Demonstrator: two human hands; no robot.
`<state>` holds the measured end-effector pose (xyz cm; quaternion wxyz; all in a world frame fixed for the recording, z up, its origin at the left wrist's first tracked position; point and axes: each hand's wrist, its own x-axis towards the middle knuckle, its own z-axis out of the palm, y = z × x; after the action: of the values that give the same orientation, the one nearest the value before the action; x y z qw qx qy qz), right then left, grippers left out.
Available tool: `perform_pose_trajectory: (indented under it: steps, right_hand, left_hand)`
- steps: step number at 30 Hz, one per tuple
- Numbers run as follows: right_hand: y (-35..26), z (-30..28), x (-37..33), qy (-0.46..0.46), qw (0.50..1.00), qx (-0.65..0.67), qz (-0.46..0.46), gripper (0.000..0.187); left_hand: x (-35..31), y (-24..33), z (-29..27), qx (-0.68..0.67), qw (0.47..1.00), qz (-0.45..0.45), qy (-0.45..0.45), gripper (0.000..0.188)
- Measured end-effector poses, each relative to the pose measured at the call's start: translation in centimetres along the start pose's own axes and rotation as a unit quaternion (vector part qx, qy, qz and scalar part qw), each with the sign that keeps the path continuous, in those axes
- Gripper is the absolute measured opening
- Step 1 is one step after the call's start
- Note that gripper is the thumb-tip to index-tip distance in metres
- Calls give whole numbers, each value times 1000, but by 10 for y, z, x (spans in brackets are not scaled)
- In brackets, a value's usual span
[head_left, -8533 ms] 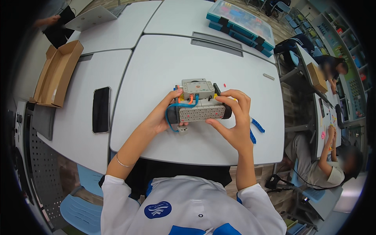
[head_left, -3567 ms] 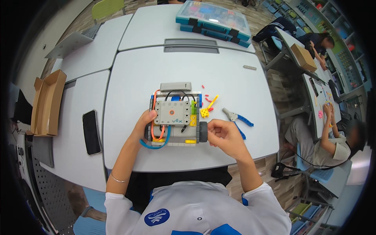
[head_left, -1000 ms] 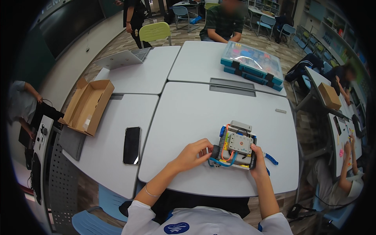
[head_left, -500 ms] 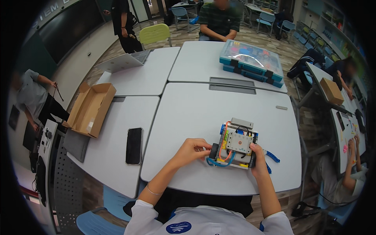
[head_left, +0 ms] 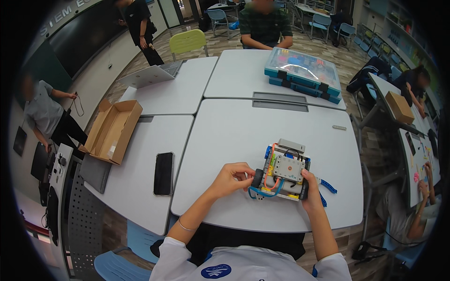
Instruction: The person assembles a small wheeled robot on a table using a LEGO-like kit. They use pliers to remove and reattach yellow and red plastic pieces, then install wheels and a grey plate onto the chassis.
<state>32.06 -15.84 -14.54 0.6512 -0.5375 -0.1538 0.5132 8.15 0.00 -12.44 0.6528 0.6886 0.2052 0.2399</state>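
A small toy robot car [head_left: 287,171] stands on the white table in front of me, with a grey control box on top, coloured beams and orange and blue cables. Its black left wheel [head_left: 257,178] is beside the fingertips of my left hand [head_left: 230,180]. Those fingers are pinched together against the wheel's outer side; whatever is between them is hidden. My right hand [head_left: 311,188] grips the car's right side, thumb on top near the right wheel. Blue curved pieces [head_left: 329,186] stick out beyond that hand.
A black phone [head_left: 163,173] and an open cardboard box [head_left: 112,133] lie to the left, a laptop [head_left: 152,76] behind them. Teal cases with clear lids [head_left: 303,70] are stacked at the far right. A small grey bar [head_left: 339,127] lies nearer. Other people are around the room.
The view has shifted slightly. My left fingers have drawn a little back on the wheel, showing more of it. My right hand keeps its grip on the car.
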Motion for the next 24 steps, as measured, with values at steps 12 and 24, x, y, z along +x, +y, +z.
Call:
perform_pose_trajectory:
  steps: [12, 24]
  right_hand:
    - [-5, 5, 1, 7, 999, 43, 13, 58]
    - [-13, 2, -1, 2, 1000, 29, -2, 57]
  left_hand:
    - [3, -9, 5, -61, 996, -25, -55, 9]
    - [6, 12, 11, 109, 987, -26, -117, 6]
